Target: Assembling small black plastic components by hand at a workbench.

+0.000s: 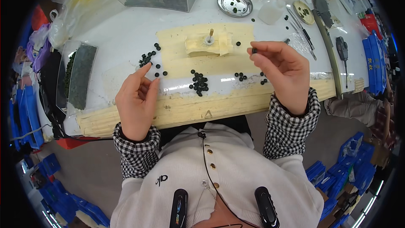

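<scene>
Between the thumb and index finger of my right hand (287, 74), raised over the right side of the table, is a small black round part (254, 51). My left hand (137, 97) has its index finger stretched toward a loose pile of small black pieces (145, 58), the fingertip at the pile's near edge. Its thumb stands apart from that finger. A cluster of black round parts (199, 83) lies between my hands. Beyond it, a small block wrapped in yellowish tape (196, 46) carries a white cup-shaped piece (209, 40) with a brownish stick in it.
A clear bin of black parts (158, 2) stands at the back left, another clear bin (82, 76) at the left. A round metal dish (235, 4), a translucent bottle (272, 12) and tweezers (304, 33) lie at the back right. Yellow tape covers the table's front edge (206, 109).
</scene>
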Demonstrator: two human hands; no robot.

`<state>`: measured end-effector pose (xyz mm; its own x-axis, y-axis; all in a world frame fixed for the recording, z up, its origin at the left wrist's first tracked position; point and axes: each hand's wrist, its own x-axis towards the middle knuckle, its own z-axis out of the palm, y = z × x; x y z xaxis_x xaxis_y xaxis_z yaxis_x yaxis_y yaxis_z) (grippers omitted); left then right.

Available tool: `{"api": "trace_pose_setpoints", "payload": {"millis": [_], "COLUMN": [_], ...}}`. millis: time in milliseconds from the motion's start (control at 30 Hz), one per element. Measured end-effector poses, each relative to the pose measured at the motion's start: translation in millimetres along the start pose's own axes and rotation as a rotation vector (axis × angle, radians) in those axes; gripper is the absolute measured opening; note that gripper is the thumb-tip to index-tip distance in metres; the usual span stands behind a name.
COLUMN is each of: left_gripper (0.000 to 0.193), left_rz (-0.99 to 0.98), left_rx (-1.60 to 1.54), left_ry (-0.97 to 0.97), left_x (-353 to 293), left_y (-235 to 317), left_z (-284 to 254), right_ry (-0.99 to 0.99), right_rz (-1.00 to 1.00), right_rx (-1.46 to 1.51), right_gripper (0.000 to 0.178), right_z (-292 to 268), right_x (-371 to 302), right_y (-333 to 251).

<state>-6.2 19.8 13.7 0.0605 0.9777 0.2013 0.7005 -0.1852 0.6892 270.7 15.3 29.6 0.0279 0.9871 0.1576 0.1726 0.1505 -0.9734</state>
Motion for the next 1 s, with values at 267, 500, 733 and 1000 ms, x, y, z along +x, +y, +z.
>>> {"api": "trace_pose_setpoints", "payload": {"millis": [267,500,733,1000], "left_gripper": [0.015,0.016,0.015,0.016], "left_rz": [-0.186,-0.429,-0.501,-0.521], "left_rx": [-0.874,-1.428,-1.578,-1.528], "left_ry": [-0.266,-0.556,-0.619,-0.583], "left_x": [-13.9,-16.6,-15.4,-16.7], "left_y": [29.8,15.2,13.6,13.9], "left_z": [6.3,25.3,26.5,27.2], "right_ry": [-0.294,-0.229,-0.211,-0.254], "right_rz": [0.149,-0.163,-0.193,-0.108], "right_rx": [0.459,0.104,0.091,0.223], "right_gripper": [0.022,0.026,0.026,0.026], "right_z": [48.8,62.7,66.5,68.2], "right_x": [-20.0,-20.5,-21.3,-24.5], "right_y": [3.5,-1.3,-1.2,1.7]}}
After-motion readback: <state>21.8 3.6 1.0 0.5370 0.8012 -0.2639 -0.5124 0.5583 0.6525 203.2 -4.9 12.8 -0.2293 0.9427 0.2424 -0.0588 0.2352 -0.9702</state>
